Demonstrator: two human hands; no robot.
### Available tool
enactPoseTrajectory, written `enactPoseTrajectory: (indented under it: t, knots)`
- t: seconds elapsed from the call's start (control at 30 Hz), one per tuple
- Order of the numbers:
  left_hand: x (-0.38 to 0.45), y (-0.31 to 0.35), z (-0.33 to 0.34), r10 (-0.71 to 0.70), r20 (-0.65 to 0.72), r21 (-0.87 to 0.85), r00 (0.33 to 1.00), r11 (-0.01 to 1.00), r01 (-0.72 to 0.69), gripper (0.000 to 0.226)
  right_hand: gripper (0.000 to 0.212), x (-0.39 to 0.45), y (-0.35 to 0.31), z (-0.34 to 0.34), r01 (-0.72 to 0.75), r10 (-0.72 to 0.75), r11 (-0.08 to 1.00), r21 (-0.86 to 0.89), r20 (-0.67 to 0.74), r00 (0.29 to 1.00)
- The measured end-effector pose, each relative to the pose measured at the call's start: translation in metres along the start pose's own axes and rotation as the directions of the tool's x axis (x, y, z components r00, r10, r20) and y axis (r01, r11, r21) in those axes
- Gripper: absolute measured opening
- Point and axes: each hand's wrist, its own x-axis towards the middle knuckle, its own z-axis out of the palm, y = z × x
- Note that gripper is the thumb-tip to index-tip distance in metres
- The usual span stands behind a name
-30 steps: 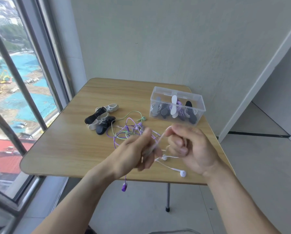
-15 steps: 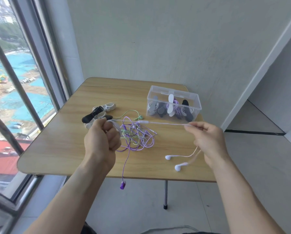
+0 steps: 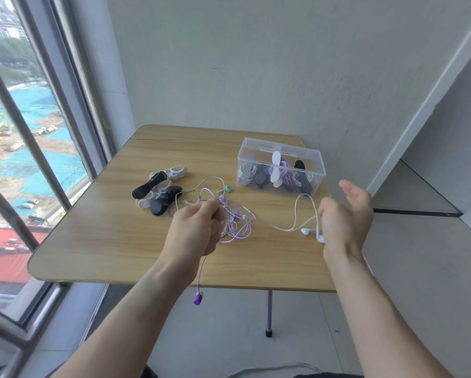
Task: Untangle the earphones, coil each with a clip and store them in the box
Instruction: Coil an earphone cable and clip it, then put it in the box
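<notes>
Half a second back the thin white earphone cable (image 3: 305, 214) ran taut between both hands above the desk; now it has gone slack, looping up in front of the right hand (image 3: 346, 214) and trailing left onto the light wooden desk (image 3: 106, 241). That hand has turned so that its palm faces left, with the upper fingers straight and spread apart; the lower fingers seem to pinch the white cable near its two white earbuds (image 3: 313, 233), which hang just beside the heel of the hand, though the exact contact is hard to make out. The left hand (image 3: 198, 227) has come down and toward the middle, its grip curled tight around strands of the tangled purple and pale green earphone cables (image 3: 237, 222), which lie heaped on the desk just right of its knuckles. One purple strand drops from under this hand past the near desk edge and ends in a purple earbud (image 3: 198, 298) dangling in the air. A pale green earbud (image 3: 228, 189) rests on the desk beyond the tangle.

Left of the tangle sits a small pile of black and white cable clips (image 3: 160, 192). At the far right of the desk stands the clear rectangular plastic box (image 3: 283, 151), open at the top, with several clipped coils of earphones inside. A barred window (image 3: 24, 148) runs along the left, and a plain grey wall (image 3: 256, 64) rises behind the desk.
</notes>
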Motion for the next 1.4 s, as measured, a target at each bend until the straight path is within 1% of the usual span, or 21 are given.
enactPoseTrajectory:
  t: [0.1, 0.17, 0.2, 0.27, 0.3, 0.37, 0.43, 0.5, 0.57, 0.63, 0.7, 0.73, 0.77, 0.87, 0.93, 1.0, 1.07, 1.13, 1.2, 1.3, 1.4]
  knots:
    - [-0.003, 0.001, 0.005, 0.021, 0.052, 0.074, 0.998, 0.997, -0.025, 0.042, 0.039, -0.019, 0.000, 0.008, 0.208, -0.202, 0.978, -0.002, 0.238, 0.950]
    - [-0.006, 0.001, 0.007, 0.015, 0.117, 0.136, 0.993, 0.990, -0.031, 0.047, 0.031, -0.030, 0.004, 0.014, 0.350, -0.306, 0.937, 0.001, 0.485, 0.819]
    - [-0.007, 0.002, 0.008, 0.011, 0.147, 0.156, 0.989, 0.987, -0.034, 0.050, 0.026, -0.035, 0.006, 0.018, 0.380, -0.306, 0.925, 0.014, 0.620, 0.722]
    - [-0.011, 0.002, 0.011, 0.016, 0.191, 0.141, 0.982, 0.989, -0.043, 0.051, 0.008, -0.044, 0.006, 0.021, 0.350, -0.215, 0.937, 0.007, 0.801, 0.559]
    - [-0.012, 0.003, 0.011, 0.030, 0.193, 0.095, 0.981, 0.994, -0.049, 0.051, 0.018, -0.048, 0.008, 0.023, 0.340, -0.189, 0.940, -0.006, 0.822, 0.537]
    - [-0.012, 0.005, 0.011, 0.034, 0.152, -0.053, 0.988, 0.998, -0.026, 0.046, 0.038, -0.049, 0.010, 0.025, 0.373, -0.195, 0.927, -0.049, 0.787, 0.586]
    - [-0.008, 0.005, 0.008, 0.009, 0.116, -0.232, 0.993, 0.973, 0.019, 0.037, 0.041, -0.047, 0.011, 0.025, 0.432, -0.226, 0.897, -0.092, 0.744, 0.628]
    - [-0.006, 0.005, 0.005, 0.030, 0.103, -0.359, 0.994, 0.933, 0.009, 0.033, 0.040, -0.044, 0.012, 0.023, 0.445, -0.227, 0.890, -0.101, 0.748, 0.624]
    - [-0.005, 0.004, 0.004, 0.081, 0.053, -0.353, 0.995, 0.934, -0.057, 0.030, 0.035, -0.044, 0.009, 0.022, 0.455, -0.225, 0.885, -0.098, 0.765, 0.603]
    - [-0.007, 0.004, 0.006, 0.126, 0.021, -0.275, 0.992, 0.955, -0.115, 0.026, 0.031, -0.047, 0.006, 0.021, 0.466, -0.226, 0.881, -0.086, 0.788, 0.572]
    - [-0.010, 0.005, 0.008, 0.152, 0.076, -0.225, 0.985, 0.965, -0.132, 0.025, 0.031, -0.050, 0.005, 0.020, 0.506, -0.247, 0.859, -0.079, 0.802, 0.544]
    - [-0.011, 0.006, 0.008, 0.158, 0.120, -0.213, 0.980, 0.968, -0.130, 0.025, 0.032, -0.051, 0.006, 0.021, 0.518, -0.260, 0.852, -0.083, 0.791, 0.554]
    - [-0.011, 0.007, 0.008, 0.151, 0.158, -0.198, 0.976, 0.973, -0.119, 0.023, 0.034, -0.052, 0.007, 0.022, 0.514, -0.275, 0.852, -0.098, 0.752, 0.599]
    - [-0.011, 0.008, 0.004, 0.054, 0.216, -0.129, 0.975, 0.991, -0.026, 0.026, 0.028, -0.045, 0.007, 0.024, 0.427, -0.302, 0.895, -0.131, 0.529, 0.794]
    - [-0.012, 0.008, 0.005, -0.002, 0.237, -0.084, 0.972, 0.996, 0.022, 0.026, 0.025, -0.038, 0.006, 0.023, 0.385, -0.272, 0.909, -0.163, 0.467, 0.842]
    - [-0.013, 0.007, 0.007, -0.001, 0.238, -0.120, 0.971, 0.992, 0.031, 0.025, 0.022, -0.035, 0.006, 0.023, 0.369, -0.225, 0.901, -0.227, 0.482, 0.847]
    - [-0.013, 0.008, 0.010, 0.035, 0.180, -0.230, 0.983, 0.973, 0.007, 0.025, 0.021, -0.037, 0.004, 0.022, 0.366, -0.152, 0.889, -0.277, 0.575, 0.804]
    - [-0.011, 0.007, 0.009, 0.070, 0.099, -0.325, 0.993, 0.945, -0.034, 0.024, 0.022, -0.045, 0.001, 0.021, 0.401, -0.093, 0.871, -0.282, 0.708, 0.700]
    - [-0.010, 0.007, 0.009, 0.123, 0.057, -0.313, 0.991, 0.944, -0.099, 0.023, 0.026, -0.055, 0.001, 0.021, 0.467, -0.076, 0.848, -0.252, 0.813, 0.577]
    - [-0.010, 0.002, 0.011, 0.244, 0.034, -0.087, 0.969, 0.967, -0.241, 0.021, 0.030, -0.068, -0.004, 0.021, 0.538, -0.078, 0.820, -0.195, 0.894, 0.441]
    - [-0.007, -0.008, 0.012, 0.376, 0.107, 0.221, 0.921, 0.894, -0.390, 0.023, 0.033, -0.071, -0.015, 0.017, 0.551, -0.098, 0.822, -0.145, 0.917, 0.388]
